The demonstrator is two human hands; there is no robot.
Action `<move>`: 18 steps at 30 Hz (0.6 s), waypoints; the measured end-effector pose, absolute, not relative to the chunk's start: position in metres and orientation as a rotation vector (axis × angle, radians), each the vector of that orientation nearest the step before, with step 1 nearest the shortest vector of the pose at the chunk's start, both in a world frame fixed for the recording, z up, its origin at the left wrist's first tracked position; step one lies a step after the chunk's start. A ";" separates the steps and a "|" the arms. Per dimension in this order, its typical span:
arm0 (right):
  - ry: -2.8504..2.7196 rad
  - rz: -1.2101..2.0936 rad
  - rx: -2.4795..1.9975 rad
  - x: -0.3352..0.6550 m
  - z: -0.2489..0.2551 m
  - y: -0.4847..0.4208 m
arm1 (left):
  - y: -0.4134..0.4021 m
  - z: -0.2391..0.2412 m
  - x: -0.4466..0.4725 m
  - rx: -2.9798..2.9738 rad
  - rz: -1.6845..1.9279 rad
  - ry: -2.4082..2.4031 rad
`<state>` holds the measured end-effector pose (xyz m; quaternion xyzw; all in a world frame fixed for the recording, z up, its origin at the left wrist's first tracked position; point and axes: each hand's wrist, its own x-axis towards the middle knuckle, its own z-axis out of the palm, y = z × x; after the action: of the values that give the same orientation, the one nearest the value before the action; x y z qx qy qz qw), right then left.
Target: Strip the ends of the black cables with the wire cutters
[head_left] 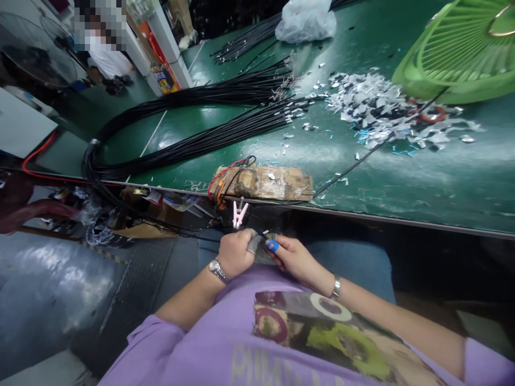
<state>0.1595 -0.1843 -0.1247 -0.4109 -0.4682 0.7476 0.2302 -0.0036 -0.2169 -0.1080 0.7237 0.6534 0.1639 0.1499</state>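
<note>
My left hand (236,252), with a watch at the wrist and grey covering on a finger, is closed round a thin black cable (197,236) that runs in from the left. Close beside it, my right hand (298,259) pinches at the cable's end, where a small pale tip shows; blue tape wraps one finger. Both hands are over my lap, just below the table edge. Above them, a pink clip (240,214) hangs at the front of a worn wooden block (284,183). Exactly how the fingertips meet the cable is partly hidden.
On the green table (225,145) lie a bent bundle of black cables (189,99), a heap of silvery scraps (370,104), a plastic bag (306,21) and a green fan (462,51). Another person (107,53) is at the far left. Below the table stands a cardboard box (151,222).
</note>
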 end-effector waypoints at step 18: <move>-1.705 1.588 -1.063 0.163 -0.126 -0.174 | -0.215 -0.093 -0.015 1.330 0.495 1.542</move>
<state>0.1626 -0.1741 -0.1263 -0.3979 -0.6378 0.5941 0.2861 -0.0149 -0.2148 -0.0930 0.5497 0.6375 0.2044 0.4995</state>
